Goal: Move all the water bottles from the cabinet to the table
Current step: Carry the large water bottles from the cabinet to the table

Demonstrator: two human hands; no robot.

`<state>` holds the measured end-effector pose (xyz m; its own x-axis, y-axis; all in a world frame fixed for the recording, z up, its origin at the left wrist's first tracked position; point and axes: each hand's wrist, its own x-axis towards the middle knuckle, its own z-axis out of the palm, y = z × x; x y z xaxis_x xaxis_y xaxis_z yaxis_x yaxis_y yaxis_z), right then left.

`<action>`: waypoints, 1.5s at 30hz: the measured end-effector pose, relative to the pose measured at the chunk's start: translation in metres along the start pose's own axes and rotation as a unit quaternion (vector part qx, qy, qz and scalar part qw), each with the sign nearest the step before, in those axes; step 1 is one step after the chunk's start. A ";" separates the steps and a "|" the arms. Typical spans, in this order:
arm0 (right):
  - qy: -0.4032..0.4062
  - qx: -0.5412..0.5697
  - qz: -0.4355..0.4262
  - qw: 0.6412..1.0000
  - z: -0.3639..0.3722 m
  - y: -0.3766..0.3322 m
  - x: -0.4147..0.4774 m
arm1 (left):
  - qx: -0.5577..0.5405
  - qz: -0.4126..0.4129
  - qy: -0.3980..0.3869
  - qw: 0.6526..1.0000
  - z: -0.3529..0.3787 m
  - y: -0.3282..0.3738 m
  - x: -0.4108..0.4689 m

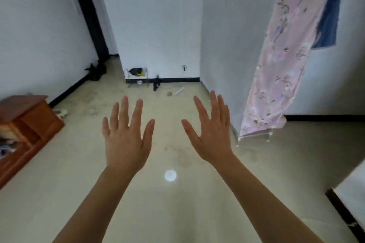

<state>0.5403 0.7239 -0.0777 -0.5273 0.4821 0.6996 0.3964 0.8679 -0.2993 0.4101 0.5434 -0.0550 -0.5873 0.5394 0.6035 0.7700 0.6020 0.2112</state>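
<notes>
Both hands, left hand [126, 142] and right hand [214, 138], hover with fingers spread (holding nothing). A wooden cabinet [25, 124] stands at far left.

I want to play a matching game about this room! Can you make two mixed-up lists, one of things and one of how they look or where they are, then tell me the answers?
Things:
1. wooden cabinet
2. flowery cloth
3. left hand
4. blue cloth

Clues:
a. pink, hanging down on the right
b. fingers spread, holding nothing
c. reddish-brown, at the left edge
d. up in the top right corner

Right pairs: 1-c, 2-a, 3-b, 4-d.
</notes>
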 end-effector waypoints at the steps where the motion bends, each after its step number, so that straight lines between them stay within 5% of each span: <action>1: -0.013 0.022 -0.021 0.999 0.026 -0.026 0.017 | 0.017 -0.030 0.006 0.999 -0.006 -0.034 0.005; 9: -0.036 0.163 -0.164 0.972 0.204 -0.177 0.116 | 0.143 -0.186 0.033 0.972 -0.019 -0.221 0.047; 25: -0.146 0.314 -0.294 0.891 0.501 -0.366 0.322 | 0.249 -0.366 0.054 0.895 0.035 -0.471 0.213; 30: -0.156 0.338 -0.328 0.868 0.589 -0.447 0.344 | 0.244 -0.395 0.072 0.883 0.049 -0.571 0.232; 45: -0.165 0.318 -0.321 0.877 0.813 -0.703 0.463 | 0.243 -0.398 0.059 0.883 0.046 -0.918 0.363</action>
<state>-0.5935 0.4338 -0.0708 -0.7191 -0.2130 0.6614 -0.5050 0.8140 -0.2869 -0.5213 0.2134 -0.0654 -0.8424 -0.2157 0.4938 -0.0892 0.9596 0.2670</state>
